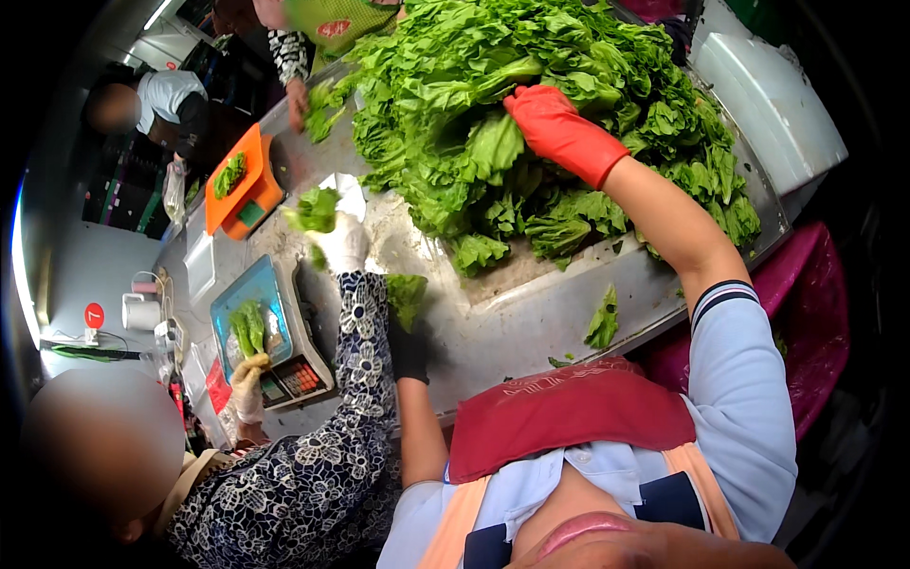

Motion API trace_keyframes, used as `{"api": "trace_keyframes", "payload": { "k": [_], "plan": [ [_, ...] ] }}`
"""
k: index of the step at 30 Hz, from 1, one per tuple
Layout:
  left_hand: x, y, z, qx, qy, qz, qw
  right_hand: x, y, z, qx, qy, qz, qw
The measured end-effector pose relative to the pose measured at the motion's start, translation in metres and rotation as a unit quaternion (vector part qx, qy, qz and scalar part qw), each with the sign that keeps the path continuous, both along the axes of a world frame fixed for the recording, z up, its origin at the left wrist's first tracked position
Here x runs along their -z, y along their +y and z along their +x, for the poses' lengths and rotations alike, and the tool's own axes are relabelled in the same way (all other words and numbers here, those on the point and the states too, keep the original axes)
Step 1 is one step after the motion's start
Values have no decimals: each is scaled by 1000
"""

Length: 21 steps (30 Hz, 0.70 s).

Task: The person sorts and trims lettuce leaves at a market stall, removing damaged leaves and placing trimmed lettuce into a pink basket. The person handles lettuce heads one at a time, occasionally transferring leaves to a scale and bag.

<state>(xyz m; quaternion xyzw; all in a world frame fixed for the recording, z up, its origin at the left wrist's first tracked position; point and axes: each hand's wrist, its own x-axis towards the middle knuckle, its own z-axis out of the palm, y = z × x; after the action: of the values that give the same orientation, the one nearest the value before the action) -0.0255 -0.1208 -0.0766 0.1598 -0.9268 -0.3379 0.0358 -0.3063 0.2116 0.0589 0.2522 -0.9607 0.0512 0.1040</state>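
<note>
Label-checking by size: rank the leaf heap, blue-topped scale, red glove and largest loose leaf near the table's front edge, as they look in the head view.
1. Leaf heap
2. Blue-topped scale
3. Red glove
4. Loose leaf

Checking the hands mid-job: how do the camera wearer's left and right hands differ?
The left hand wears a dark glove; the right hand wears a red one.
The left hand is close beside a co-worker's patterned sleeve; the right hand is at the big heap of leaves.
Both are gloved.
</note>
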Motion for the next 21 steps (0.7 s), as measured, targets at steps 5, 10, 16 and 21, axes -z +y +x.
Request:
{"api": "trace_keyframes", "payload": {
  "k": [5,10,16,21],
  "plan": [
    [-31,27,5,49,147,-81,985,-15,15,40,-118,80,-9,990],
    [-77,116,5,190,58,345,918,1,7,127,71,-378,-421,821],
    [-18,138,-18,359,225,48,905,70,-13,238,87,-474,-678,555],
    [2,142,-1,385,253,-58,886,109,-3,265,44,-242,-584,774]
  ]
}}
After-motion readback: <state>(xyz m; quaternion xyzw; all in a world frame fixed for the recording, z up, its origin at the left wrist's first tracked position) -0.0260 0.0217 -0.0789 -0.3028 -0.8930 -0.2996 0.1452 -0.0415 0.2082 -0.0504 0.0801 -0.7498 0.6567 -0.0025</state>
